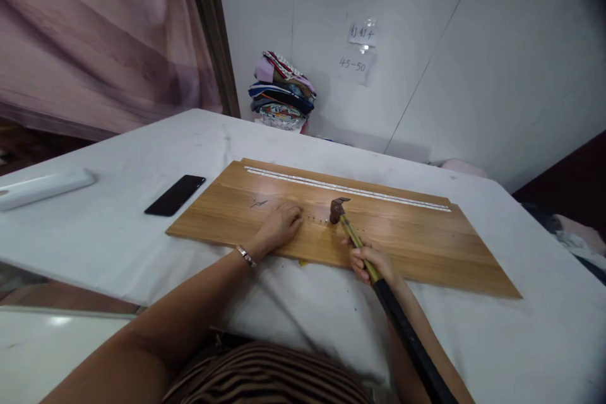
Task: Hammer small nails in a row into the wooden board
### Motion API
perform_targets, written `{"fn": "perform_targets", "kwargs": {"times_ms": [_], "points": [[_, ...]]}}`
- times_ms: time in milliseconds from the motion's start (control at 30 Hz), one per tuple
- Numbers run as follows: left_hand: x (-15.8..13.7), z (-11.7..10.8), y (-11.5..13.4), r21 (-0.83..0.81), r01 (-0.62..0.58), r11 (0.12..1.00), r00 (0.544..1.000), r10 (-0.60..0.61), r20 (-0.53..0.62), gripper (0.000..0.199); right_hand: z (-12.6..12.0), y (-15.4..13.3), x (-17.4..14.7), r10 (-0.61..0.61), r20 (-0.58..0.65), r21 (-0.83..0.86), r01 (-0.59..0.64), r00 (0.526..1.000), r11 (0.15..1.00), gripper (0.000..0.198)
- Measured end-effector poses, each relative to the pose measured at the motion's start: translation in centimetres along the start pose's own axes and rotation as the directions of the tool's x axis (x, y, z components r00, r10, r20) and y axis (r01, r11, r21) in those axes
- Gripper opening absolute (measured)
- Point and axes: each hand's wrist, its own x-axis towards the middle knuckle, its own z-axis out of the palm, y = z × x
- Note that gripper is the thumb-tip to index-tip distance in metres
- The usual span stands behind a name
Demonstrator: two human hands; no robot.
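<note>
My right hand (pixel 372 262) is wrapped round the yellow-and-black handle of a claw hammer (pixel 354 233). The rusty hammer head sits over the wooden board (pixel 416 233), at the right end of a short row of small nails (pixel 318 219). My left hand (pixel 283 224), with a bracelet (pixel 246 256) at the wrist, rests on the board just left of that row. Its fingers are curled, and what they hold, if anything, is hidden. Farther left on the board lie several loose nails (pixel 259 203).
Two pale ruled strips (pixel 350 190) run along the board's far edge. A black phone (pixel 175 196) and a white object (pixel 47 188) lie on the white table (pixel 142 151) at left. Behind the table stand folded cloths (pixel 283 91), near a pink curtain (pixel 108 31).
</note>
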Motion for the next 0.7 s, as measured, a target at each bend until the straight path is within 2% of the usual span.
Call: {"fn": "perform_targets", "kwargs": {"times_ms": [700], "points": [[0.03, -0.07, 0.06, 0.003, 0.002, 1.0, 1.0, -0.002, 0.007, 0.014, 0.21, -0.1, -0.06, 0.004, 0.002, -0.014, -0.004, 1.0, 1.0, 0.035]]}}
